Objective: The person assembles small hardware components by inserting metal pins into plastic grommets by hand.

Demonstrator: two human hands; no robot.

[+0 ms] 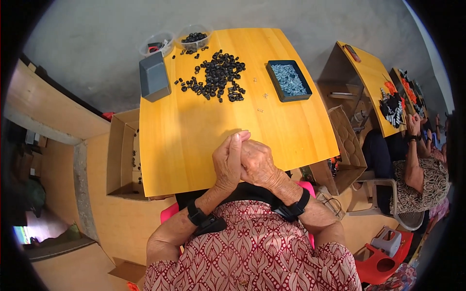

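So right now we've got both hands pressed together at the near edge of the surface (194, 145), roughly 6 o'clock. Our left hand (228, 162) lies flat against our right hand (257, 165), fingers straight and closed up, pointing toward 12. Neither has hold of anything that we can see, though a tiny part tucked between the palms would be hidden.

Looks to us like a pause, nothing in hand. Any next pick would call for parting the hands and a long reach up to 12 o'clock.

That's where the pile of small black parts (218, 75) sits: chunky little rings and caps, loosely scattered, well apart from our hands. Near it:
- tray of small silvery bits (289, 80) at 1 o'clock
- grey box (154, 76) at 11 o'clock
- two clear tubs (194, 36) at the far edge
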